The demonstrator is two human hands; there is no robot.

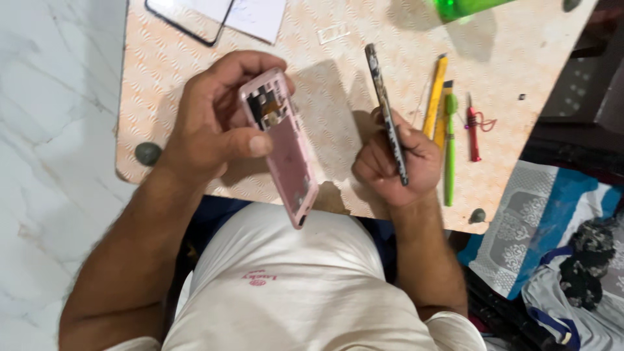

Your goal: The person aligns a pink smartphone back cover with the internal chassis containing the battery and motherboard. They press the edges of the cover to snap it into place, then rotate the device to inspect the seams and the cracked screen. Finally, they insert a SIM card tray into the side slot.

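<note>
At nine o'clock my left hand (pixel 208 130) grips the pink phone frame (pixel 283 146), thumb pressed on. Right hand (pixel 393 166), three o'clock, fingers curled around the detached screen panel (pixel 387 117). Separation looks done; next needs setting one part down.

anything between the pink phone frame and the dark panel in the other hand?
Nothing. In the head view, only bare patterned table shows between the pink frame in the left hand and the dark panel in the right hand.

Glossy pink plastic phone frame (pixel 284 146); patterned laminate table (pixel 338 78).

Patterned table (pixel 338 78) with hand tools (pixel 448 123)
</note>
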